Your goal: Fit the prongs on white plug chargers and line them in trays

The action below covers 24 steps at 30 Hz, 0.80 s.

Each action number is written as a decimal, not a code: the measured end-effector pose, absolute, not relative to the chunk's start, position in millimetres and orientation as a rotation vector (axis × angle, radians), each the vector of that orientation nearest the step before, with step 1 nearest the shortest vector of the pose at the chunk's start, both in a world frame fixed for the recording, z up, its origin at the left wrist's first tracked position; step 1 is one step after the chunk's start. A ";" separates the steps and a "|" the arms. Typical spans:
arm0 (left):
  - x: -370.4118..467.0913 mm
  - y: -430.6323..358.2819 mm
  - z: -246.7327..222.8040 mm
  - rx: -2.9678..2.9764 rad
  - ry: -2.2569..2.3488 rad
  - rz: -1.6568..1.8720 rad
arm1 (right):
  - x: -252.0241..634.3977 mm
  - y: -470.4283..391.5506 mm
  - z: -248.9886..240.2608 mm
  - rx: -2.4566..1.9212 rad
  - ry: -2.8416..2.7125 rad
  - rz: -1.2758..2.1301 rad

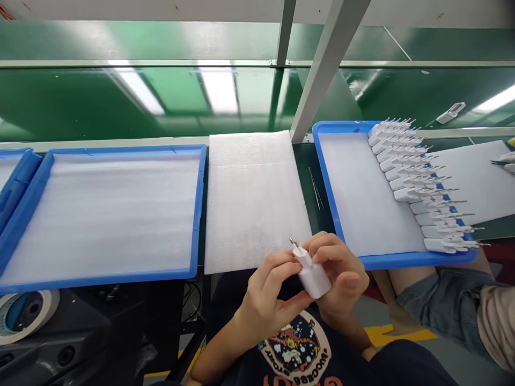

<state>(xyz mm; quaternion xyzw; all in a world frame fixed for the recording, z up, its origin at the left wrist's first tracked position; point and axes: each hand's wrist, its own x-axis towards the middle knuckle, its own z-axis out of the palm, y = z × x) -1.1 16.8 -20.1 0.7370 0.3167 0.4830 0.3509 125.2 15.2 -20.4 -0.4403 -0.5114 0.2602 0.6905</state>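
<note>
A white two-pin charger plug (315, 277) is held tilted in front of my chest, its metal pins pointing up and away to the left. My left hand (270, 292) pinches it from the left side with thumb and fingers. On the right side, my right hand (340, 271) grips the same plug, fingers curled around its edge. Just beyond my hands lies a white foam sheet (253, 198). To the right, a blue tray (328, 177) lined with foam holds stacked rows of white charger plugs (406, 174), pins facing right.
Tweezers (316, 188) lie between the foam sheet and the right tray. Another foam-lined blue tray (199, 214) sits to the left. A grey post (322, 75) rises behind. At the far right are a single white plug (450, 112) and a co-worker's leg (438, 305). A tape roll (44, 316) lies lower left.
</note>
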 end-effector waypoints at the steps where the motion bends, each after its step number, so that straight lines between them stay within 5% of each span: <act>1: 0.3 18.2 -18.7 1.924 0.829 1.268 | 126.2 15.5 -18.4 -0.986 -1.129 0.628; 24: 18.6 54.5 0.3 1.985 0.996 1.341 | 130.0 84.6 -9.0 -0.864 -1.082 0.562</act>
